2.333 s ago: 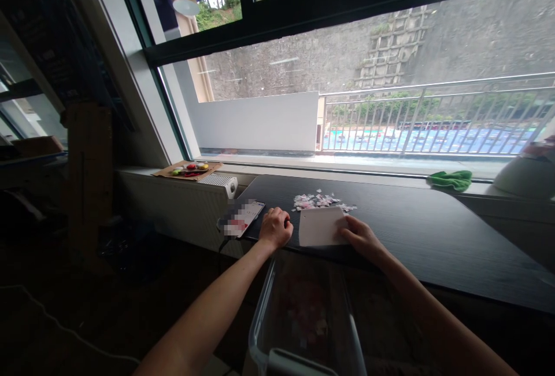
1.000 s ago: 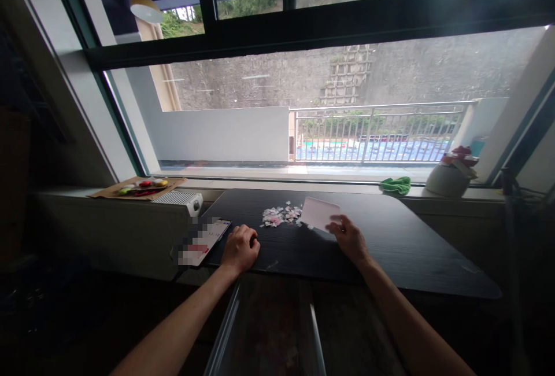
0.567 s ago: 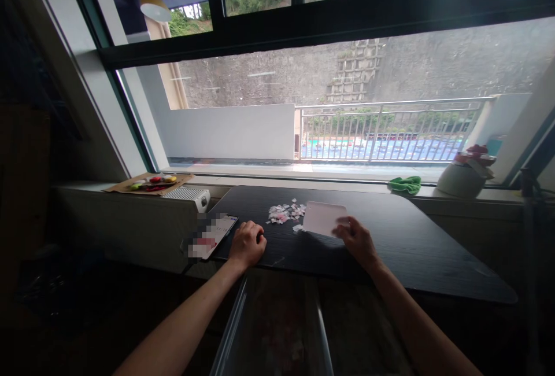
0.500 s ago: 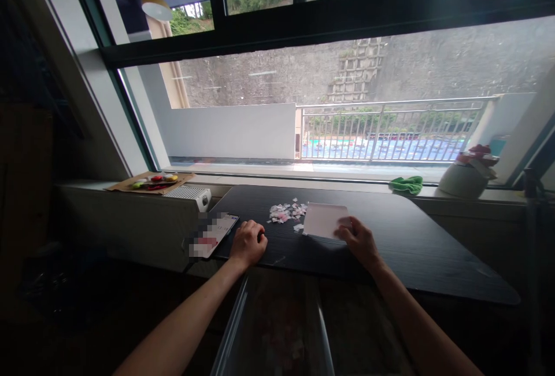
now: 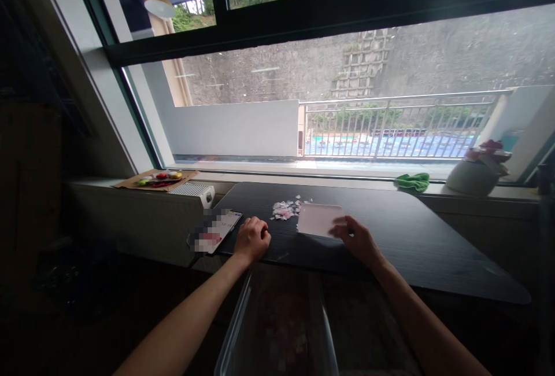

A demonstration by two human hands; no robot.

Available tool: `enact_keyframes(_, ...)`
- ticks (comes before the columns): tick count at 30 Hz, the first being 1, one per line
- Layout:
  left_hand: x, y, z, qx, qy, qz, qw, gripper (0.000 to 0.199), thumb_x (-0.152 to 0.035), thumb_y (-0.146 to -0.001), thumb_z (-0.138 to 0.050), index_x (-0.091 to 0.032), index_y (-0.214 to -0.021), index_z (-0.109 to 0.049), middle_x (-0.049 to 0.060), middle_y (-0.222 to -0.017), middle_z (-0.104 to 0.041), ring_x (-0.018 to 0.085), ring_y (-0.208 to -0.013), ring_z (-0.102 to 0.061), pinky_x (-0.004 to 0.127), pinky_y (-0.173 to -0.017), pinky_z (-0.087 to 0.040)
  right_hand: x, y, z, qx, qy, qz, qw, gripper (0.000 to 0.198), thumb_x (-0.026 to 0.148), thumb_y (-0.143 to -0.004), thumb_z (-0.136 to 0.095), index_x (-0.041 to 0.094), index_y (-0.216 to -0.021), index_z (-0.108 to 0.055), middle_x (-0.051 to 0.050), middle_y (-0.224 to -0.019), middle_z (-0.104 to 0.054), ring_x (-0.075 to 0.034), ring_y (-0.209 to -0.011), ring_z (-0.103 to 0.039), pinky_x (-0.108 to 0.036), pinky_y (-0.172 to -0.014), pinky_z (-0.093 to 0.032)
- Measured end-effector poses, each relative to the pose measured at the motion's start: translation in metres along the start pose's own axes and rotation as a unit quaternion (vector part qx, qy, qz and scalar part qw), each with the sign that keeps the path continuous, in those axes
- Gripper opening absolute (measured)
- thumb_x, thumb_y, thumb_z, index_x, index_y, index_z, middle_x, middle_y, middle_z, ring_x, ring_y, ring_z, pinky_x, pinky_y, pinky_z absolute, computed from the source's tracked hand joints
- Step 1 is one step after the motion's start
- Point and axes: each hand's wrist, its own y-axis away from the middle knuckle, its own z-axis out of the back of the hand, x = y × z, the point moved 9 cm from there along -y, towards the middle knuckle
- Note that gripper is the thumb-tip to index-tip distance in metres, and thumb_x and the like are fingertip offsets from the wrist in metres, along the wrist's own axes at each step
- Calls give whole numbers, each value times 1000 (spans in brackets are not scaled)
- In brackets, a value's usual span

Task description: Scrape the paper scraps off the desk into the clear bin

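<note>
My right hand [image 5: 356, 236] grips the right edge of a pale pink, stiff flat card [image 5: 321, 220] with rounded corners. The card is tilted just over the dark tabletop [image 5: 381, 220], its left edge at the heap of small white and pink paper scraps [image 5: 284, 210]. It covers part of the scraps. On the table's near edge rests my left hand [image 5: 252, 239], closed with its fingers curled under; I see nothing in it. A phone [image 5: 221, 231], partly blurred out, lies just left of that hand.
Below the table edge stands a clear plastic bin [image 5: 281, 318] with some scraps inside. A green cloth [image 5: 413, 182] and a pale rounded jar [image 5: 472, 176] sit on the sill at right. At left are a radiator [image 5: 143, 214] and a cardboard sheet [image 5: 151, 179] with colourful items.
My right hand has moved the card a little left, against the scraps, covering the loose ones at their right. My left hand stays in place. The view has shifted slightly.
</note>
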Motion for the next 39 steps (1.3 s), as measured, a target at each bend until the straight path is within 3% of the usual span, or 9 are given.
enact_keyframes(6, 0, 0, 0, 1, -3, -1, 1000, 13, -17, -77, -50, -19, -79, -63, 6, -87, -62, 21, -89, -53, 35, -82, -42, 0, 0, 5, -27, -41, -1, 999, 26, 42, -77, -61, 19, -88, -61, -7, -76, -74, -22, -70, -72, -37, -66, -59)
enact_keyframes(11, 0, 0, 1, 1, -1, 1, 1000, 13, -17, -76, -50, -20, -79, -62, 5, -88, -62, 21, -89, -52, 34, -82, -42, -6, -1, -1, -2, -28, -12, 1000, 23, 39, -80, -59, 20, -93, -61, -7, -79, -75, -22, -75, -71, -39, -71, -58)
enact_keyframes(26, 0, 0, 0, 1, 2, 3, 1000, 13, -16, -76, -50, -20, -78, -62, 5, -87, -62, 20, -89, -53, 35, -83, -42, -11, 1, 7, -40, 19, -31, 999, 18, 34, -81, -56, 21, -92, -60, -6, -79, -75, -21, -74, -71, -39, -73, -56)
enact_keyframes(33, 1, 0, 0, 2, 0, 4, 1000, 13, -16, -76, -50, -20, -79, -62, 5, -88, -62, 21, -89, -53, 35, -83, -42, -4, 2, 6, -20, -8, -25, 999, 16, 33, -76, -57, 20, -86, -60, -5, -75, -73, -21, -71, -70, -35, -67, -56)
enact_keyframes(39, 0, 0, 0, 3, -3, 4, 1000, 13, -17, -77, -50, -20, -78, -62, 5, -87, -62, 21, -90, -54, 34, -82, -42, -2, 2, 15, -56, 26, -38, 997, 15, 32, -71, -55, 20, -80, -60, -2, -69, -68, -19, -62, -65, -32, -58, -52)
